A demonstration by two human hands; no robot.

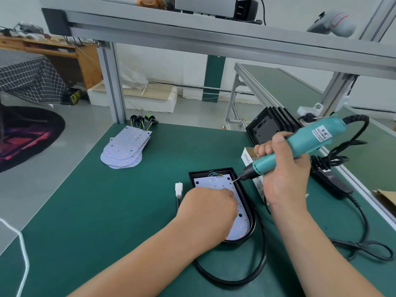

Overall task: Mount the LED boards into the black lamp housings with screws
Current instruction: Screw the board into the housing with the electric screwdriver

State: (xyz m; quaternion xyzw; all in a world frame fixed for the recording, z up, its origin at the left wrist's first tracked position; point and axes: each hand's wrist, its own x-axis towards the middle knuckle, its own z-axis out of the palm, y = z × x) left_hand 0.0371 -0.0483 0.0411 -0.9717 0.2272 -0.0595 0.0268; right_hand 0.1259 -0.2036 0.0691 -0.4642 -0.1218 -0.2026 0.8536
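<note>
A black lamp housing [246, 196] lies on the green mat with a white LED board [216, 183] seated inside it. My left hand [211, 207] rests on the board, fingers curled and pressing it down; whether it pinches anything is hidden. My right hand [285, 168] grips a teal electric screwdriver [300, 144], tilted, with its bit tip touching a screw at the board's upper right corner [234, 180]. Coloured wires [215, 174] show at the board's top edge.
A stack of spare LED boards [124, 150] with wire bundles lies at the far left of the mat. Several black housings [272, 125] lean upright at the back right. A screw box [249, 156] stands behind the screwdriver. A white connector [179, 188] and black cables lie around the housing.
</note>
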